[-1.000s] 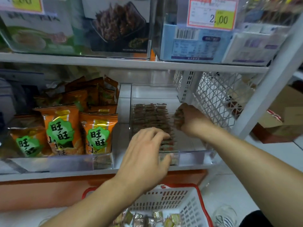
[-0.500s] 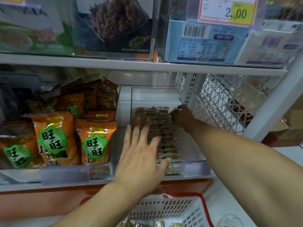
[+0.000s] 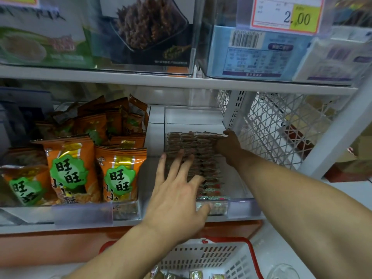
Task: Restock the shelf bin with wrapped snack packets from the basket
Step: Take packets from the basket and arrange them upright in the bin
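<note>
The lower white shelf (image 3: pixel 128 223) runs across the frame and carries two clear bins side by side. The left bin (image 3: pixel 84 213), at about nine o'clock, holds upright orange snack bags (image 3: pixel 69 170) with green labels, more of them stacked behind. The right bin (image 3: pixel 240 207), near the centre, holds rows of small wrapped packets (image 3: pixel 193 143) lying flat, running from its front wall back toward twelve o'clock. At three o'clock a white lattice panel (image 3: pixel 281 125) stands at the shelf's end. The upper shelf (image 3: pixel 141 78), at twelve o'clock, bears clear bins of boxed goods, their print blurred.
</note>
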{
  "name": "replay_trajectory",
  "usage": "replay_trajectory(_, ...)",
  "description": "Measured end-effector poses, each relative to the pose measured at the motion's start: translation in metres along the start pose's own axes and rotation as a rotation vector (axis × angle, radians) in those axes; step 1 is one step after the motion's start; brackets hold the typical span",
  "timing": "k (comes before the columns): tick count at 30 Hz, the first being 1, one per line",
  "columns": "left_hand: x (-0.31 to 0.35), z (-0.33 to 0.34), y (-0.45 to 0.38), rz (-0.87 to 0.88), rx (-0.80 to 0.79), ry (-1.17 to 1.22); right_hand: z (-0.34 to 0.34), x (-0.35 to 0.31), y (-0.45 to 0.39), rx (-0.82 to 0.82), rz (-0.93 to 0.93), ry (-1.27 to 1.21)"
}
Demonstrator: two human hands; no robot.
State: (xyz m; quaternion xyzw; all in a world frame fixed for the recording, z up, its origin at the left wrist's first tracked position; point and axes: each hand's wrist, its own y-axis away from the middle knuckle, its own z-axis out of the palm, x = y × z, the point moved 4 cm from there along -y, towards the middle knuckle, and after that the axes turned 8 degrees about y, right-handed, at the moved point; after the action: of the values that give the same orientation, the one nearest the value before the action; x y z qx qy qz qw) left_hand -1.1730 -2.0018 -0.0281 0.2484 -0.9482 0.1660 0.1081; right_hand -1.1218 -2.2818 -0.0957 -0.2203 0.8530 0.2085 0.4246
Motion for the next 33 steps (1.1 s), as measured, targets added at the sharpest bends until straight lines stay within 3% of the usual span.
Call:
replay_trajectory(5, -0.002, -0.004, 0.0, -0.013, -0.035, 0.015, -0.006, -0.009, 0.015, 0.002, 0.059, 0.194)
replay_trajectory(8, 0.005, -0.011, 0.009, -0.005, 0.012, 0.095, -0.016, -0.03, 0.047, -0.028, -0.042, 0.164)
replay_trajectory(11, 0.017, -0.019, 0.029, 0.084, 0.066, 0.174, -0.035, -0.064, 0.105, 0.2, -0.367, 0.066)
replay_trajectory(14, 0.022, -0.015, 0.054, 0.159, 0.061, 0.269, -0.043, -0.076, 0.189, 0.486, -0.809, -0.213)
replay_trajectory(17, 0.015, 0.019, 0.082, 0.098, -0.205, 0.275, -0.017, -0.034, 0.255, 0.52, -0.957, -0.288)
replay_trajectory(20, -0.011, 0.077, 0.117, -0.084, -0.622, 0.161, 0.042, 0.055, 0.283, 0.239, -0.722, -0.104)
replay_trajectory(23, -0.048, 0.129, 0.161, -0.234, -0.954, 0.05, 0.108, 0.188, 0.298, -0.388, -0.184, 0.361)
replay_trajectory(25, -0.076, 0.154, 0.187, -0.329, -1.059, 0.036, 0.127, 0.267, 0.312, -0.699, -0.008, 0.66)
replay_trajectory(29, -0.122, 0.19, 0.23, -0.495, -1.061, 0.064, 0.14, 0.326, 0.324, -0.879, 0.014, 0.864)
replay_trajectory(33, -0.13, 0.226, 0.254, -0.288, -1.004, -0.032, 0.167, 0.332, 0.326, -0.934, -0.114, 0.832)
